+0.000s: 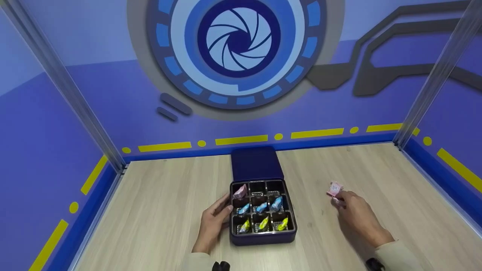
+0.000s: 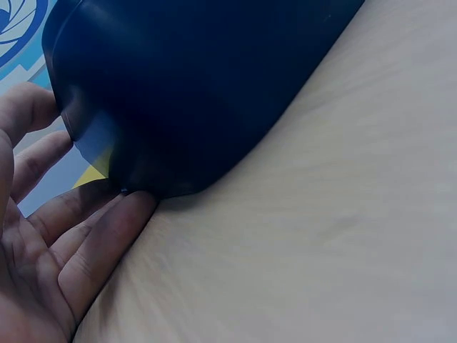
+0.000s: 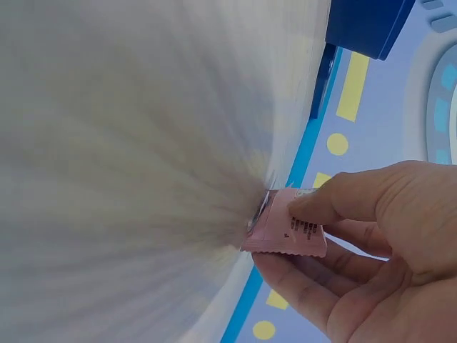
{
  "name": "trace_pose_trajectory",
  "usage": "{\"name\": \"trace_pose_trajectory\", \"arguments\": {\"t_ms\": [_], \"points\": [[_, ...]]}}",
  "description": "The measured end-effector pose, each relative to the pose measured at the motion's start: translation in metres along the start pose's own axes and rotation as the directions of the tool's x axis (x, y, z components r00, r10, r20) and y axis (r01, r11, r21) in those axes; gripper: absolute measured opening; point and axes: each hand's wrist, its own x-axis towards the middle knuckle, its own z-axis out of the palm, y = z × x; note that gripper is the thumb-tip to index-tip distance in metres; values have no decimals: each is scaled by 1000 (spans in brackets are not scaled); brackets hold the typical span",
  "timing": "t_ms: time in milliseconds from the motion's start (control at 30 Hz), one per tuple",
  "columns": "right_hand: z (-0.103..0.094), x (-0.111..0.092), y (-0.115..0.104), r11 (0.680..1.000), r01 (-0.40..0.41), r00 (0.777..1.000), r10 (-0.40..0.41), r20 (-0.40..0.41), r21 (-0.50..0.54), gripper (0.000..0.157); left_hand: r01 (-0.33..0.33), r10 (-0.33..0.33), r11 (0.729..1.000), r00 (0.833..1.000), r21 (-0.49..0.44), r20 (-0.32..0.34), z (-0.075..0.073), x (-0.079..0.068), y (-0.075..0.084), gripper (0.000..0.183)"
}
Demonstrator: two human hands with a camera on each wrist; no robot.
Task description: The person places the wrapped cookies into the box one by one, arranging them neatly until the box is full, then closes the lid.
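Note:
A dark navy box with a black divided insert stands on the table, its lid folded back. My left hand holds its left side, thumb on the rim; the left wrist view shows fingers against the box wall. One pink wrapped candy lies in the back left compartment. Blue wrapped candies occupy the middle row and yellow ones the front row. Right of the box, my right hand pinches a pink candy between thumb and fingers. A second pinkish bit shows under those fingers; whether it is separate I cannot tell.
The box's lid reaches back close to the rear wall. Blue printed panels with metal corner posts enclose the wooden table at the left, back and right.

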Motion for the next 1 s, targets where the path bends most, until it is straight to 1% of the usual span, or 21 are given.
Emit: {"name": "trace_pose_trajectory", "arguments": {"t_ms": [200, 600, 1000], "points": [[-1, -2, 0, 1000, 13, 1000, -13, -13, 4, 12, -1, 1, 1000, 1000, 3, -8, 1, 0, 0, 55], [-2, -4, -2, 999, 19, 999, -18, -31, 26, 15, -6, 6, 1000, 1000, 14, -12, 0, 1, 0, 55], [-4, -3, -5, 999, 33, 999, -32, -40, 39, 17, 16, -15, 1000, 1000, 26, -20, 1, 0, 1, 56]]}}
